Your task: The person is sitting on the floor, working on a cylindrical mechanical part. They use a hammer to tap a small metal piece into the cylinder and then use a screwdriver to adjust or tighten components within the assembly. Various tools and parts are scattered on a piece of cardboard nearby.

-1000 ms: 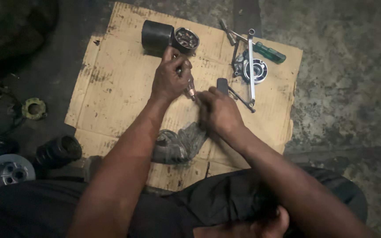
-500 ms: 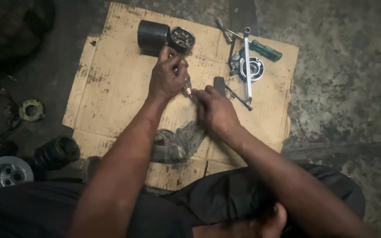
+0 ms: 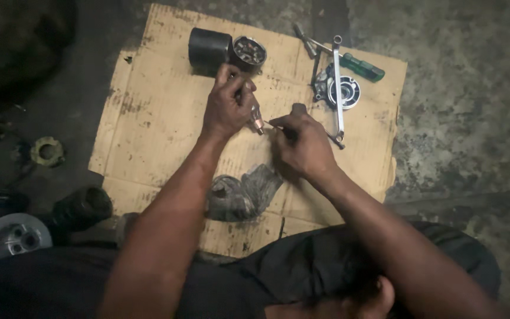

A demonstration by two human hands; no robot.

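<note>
My left hand [image 3: 227,104] grips a small metal part [image 3: 257,118] with a copper-coloured tip, held above a sheet of cardboard [image 3: 149,118]. My right hand [image 3: 303,143] pinches a thin pin-like tool [image 3: 271,124] whose tip points at that part. The two hands nearly touch over the middle of the cardboard. Just beyond my left hand lies a black cylinder [image 3: 209,48] with a round metal-faced piece [image 3: 249,52] beside it.
A long spanner [image 3: 339,88], a round bearing housing [image 3: 346,91] and a green-handled screwdriver [image 3: 362,66] lie at the cardboard's far right. A dirty rag [image 3: 243,195] lies near my knees. A ring nut [image 3: 46,151], a dark rubber part [image 3: 82,207] and a silver hub [image 3: 14,236] sit on the concrete floor at left.
Both hands stay together over the cardboard with small working movements. The view has shifted slightly; nothing was picked up or set down.
</note>
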